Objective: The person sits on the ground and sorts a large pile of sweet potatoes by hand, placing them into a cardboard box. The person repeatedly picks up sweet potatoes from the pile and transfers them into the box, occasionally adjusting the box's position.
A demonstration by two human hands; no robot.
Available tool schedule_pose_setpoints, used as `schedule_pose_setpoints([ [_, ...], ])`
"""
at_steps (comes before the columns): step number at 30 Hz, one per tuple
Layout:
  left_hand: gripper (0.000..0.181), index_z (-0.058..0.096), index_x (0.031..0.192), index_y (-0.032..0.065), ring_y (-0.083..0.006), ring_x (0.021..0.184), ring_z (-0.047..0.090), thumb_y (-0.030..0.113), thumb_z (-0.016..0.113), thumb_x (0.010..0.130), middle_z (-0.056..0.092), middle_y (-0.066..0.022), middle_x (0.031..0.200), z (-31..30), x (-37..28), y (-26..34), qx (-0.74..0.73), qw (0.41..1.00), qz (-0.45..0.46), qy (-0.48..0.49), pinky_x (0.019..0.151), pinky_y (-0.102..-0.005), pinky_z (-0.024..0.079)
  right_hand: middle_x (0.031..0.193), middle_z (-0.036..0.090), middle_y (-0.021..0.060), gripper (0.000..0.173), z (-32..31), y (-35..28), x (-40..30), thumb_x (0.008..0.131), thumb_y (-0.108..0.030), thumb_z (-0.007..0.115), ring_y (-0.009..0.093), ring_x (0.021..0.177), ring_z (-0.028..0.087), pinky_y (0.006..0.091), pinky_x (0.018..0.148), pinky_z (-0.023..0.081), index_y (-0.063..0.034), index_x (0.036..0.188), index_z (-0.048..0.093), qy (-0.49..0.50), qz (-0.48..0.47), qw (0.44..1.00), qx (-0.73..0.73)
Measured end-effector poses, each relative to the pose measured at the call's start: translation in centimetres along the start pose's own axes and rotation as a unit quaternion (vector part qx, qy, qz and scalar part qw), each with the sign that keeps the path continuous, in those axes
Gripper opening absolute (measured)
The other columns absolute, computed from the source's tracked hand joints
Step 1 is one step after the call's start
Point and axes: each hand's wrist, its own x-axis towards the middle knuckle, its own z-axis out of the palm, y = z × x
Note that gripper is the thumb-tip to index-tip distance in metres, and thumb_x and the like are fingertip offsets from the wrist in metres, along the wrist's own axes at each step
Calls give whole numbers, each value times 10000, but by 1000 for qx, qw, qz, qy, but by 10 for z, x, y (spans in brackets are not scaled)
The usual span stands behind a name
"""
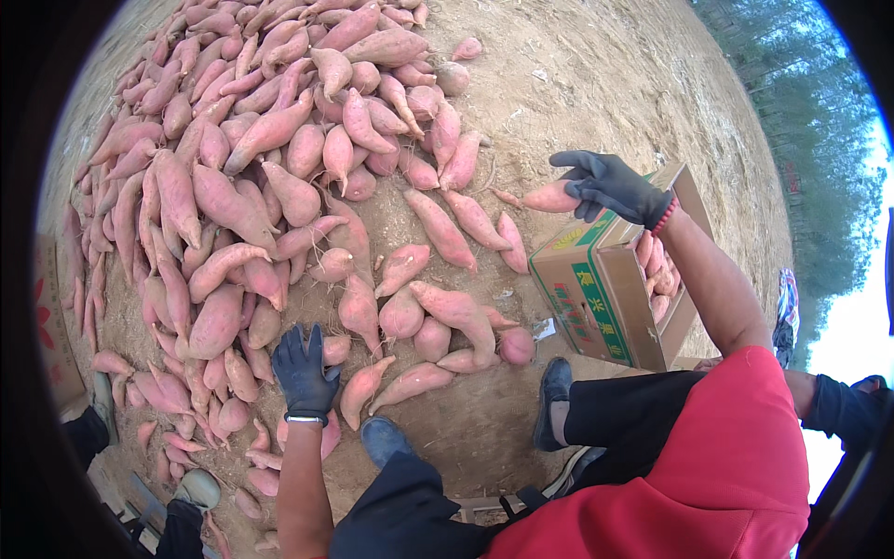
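Note:
A large heap of pink-skinned sweet potatoes (230, 202) lies on the dirt ground in front of me. My left hand (305, 370), in a dark glove, rests with fingers spread at the heap's near edge, beside a small sweet potato (336, 350). At the right, my gloved right hand (606, 187) holds a small sweet potato (551, 197) by one end, above the far edge of a cardboard box (601, 300). Through the box's open side, several sweet potatoes (656, 269) show inside; my forearm passes over the box and hides part of it.
Another person's shoes (198, 488) stand at the lower left near loose sweet potatoes. A second cardboard box (56, 328) is at the left rim. My own shoes (385, 441) are close to the nearest sweet potatoes. A co-worker's dark sleeve (848, 412) shows at right.

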Motion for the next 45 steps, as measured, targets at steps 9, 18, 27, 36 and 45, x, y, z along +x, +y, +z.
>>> schedule_pose_setpoints([
  [9,803,444,1453,150,-407,1306,425,328,719,720,460,-214,1418,6,3,3,4,1000,7,5,1068,-560,323,1005,698,79,400,-126,54,-132,925,-256,671,133,866,649,274,775,531,8,1224,640,186,55,969,-150],
  [18,836,458,1444,155,-389,1301,436,324,765,685,465,-193,1420,2,3,2,-4,1000,12,13,1080,-534,327,1368,488,207,845,115,-32,169,729,-364,737,398,1273,468,516,1069,357,-238,1495,404,209,-236,772,-552],
  [27,852,462,1452,159,-388,1310,424,356,775,685,449,-183,1448,1,2,2,11,1000,3,-4,1088,-530,316,1330,565,198,531,147,-39,278,833,-290,625,398,1288,491,564,1092,304,-217,1355,554,270,-213,764,-546],
  [36,850,446,1457,159,-404,1306,425,317,765,685,456,-193,1436,0,2,1,-14,1000,2,-2,1081,-555,318,869,718,70,364,65,-63,190,822,-331,749,181,791,665,321,723,517,-125,1121,719,92,-177,955,-219],
  [45,837,465,1431,146,-383,1306,423,329,774,675,460,-183,1415,2,-1,0,11,1000,-3,7,1087,-526,318,846,662,-12,325,-79,-17,-110,920,-232,705,48,733,579,219,677,490,1,1145,689,240,-10,970,-46],
])
